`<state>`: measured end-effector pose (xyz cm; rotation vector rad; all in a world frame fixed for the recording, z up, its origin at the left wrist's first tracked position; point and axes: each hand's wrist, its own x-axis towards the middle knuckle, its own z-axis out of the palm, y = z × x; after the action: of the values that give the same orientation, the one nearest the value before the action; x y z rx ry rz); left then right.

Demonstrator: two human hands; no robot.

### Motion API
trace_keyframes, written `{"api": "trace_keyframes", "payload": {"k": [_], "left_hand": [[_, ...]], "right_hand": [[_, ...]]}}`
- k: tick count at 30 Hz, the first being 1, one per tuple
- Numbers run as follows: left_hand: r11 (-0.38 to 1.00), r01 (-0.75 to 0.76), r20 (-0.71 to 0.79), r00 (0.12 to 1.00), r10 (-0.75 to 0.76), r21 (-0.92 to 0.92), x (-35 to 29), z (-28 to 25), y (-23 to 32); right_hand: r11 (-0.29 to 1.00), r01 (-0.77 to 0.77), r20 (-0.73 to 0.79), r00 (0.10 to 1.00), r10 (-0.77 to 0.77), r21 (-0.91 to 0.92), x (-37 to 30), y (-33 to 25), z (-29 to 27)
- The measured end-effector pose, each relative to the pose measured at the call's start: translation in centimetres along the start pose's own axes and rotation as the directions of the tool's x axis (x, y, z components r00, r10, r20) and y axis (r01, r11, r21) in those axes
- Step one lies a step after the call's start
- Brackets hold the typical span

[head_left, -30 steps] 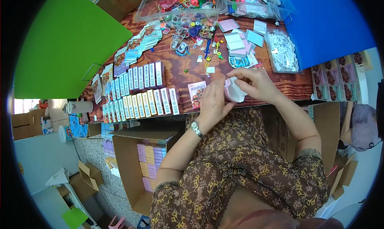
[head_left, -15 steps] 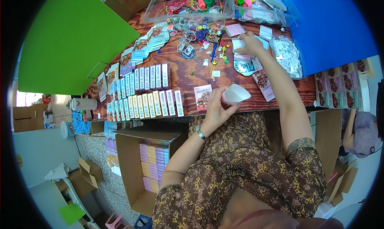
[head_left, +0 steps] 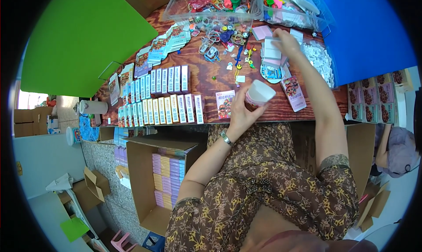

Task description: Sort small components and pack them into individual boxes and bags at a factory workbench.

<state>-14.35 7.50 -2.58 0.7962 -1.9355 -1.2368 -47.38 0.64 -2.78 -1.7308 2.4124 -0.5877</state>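
Left grip [head_left: 242, 115] was clamped on a small open carton [head_left: 263, 93], fingers along its left side and thumb at the lower side; carton was tilted, mouth toward upper right, white inside showing, held above the near edge of the wooden desk [head_left: 202, 81]; right grip [head_left: 288, 45] was over a pile of pale cards, fingertips at a white card [head_left: 271, 51]; couldn't tell whether it was pinched or only touched; blue packet [head_left: 271, 72] sat at the pile's near end.

One flat pink carton [head_left: 225, 104] lay just left of the left grip, a second flat carton [head_left: 294, 93] to the right of the open one; farther left stood a back row of cartons [head_left: 169, 79] and a front row of cartons [head_left: 165, 110]; white pieces [head_left: 319, 58] lay just right of the right forearm; trinkets [head_left: 229, 66] were scattered mid-desk; clear bin [head_left: 169, 16] of toys stood behind them.
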Motion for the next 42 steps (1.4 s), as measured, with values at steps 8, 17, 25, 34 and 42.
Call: {"api": "trace_keyframes", "payload": {"k": [8,17,25,34,42], "left_hand": [[0.975,-0.031,-0.171,0.983,0.07,0.219,1.0,-1.0,-0.7],[0.981,-0.036,-0.195,0.978,0.074,0.192,0.5,-0.4,0.0],[0.996,-0.07,-0.338,0.937,0.086,0.059,-1.2,-3.1,1.4],[0.971,-0.236,-0.139,0.961,0.24,0.045,-4.7,-4.3,4.4],[0.983,-0.169,0.137,0.978,0.158,0.068,-7.7,-5.2,2.4]], "right_hand": [[0.605,0.113,-0.193,0.979,0.07,0.788,-10.7,-10.3,-8.4],[0.815,0.416,-0.291,0.903,-0.316,0.403,-15.7,-13.7,-5.2],[0.847,0.189,-0.031,0.979,-0.201,0.497,-15.8,-13.8,-2.5],[0.665,0.734,0.509,0.522,-0.684,0.14,-11.6,-16.7,5.5],[0.584,0.639,0.47,0.366,-0.803,0.5,-8.6,-19.0,5.2]]}}
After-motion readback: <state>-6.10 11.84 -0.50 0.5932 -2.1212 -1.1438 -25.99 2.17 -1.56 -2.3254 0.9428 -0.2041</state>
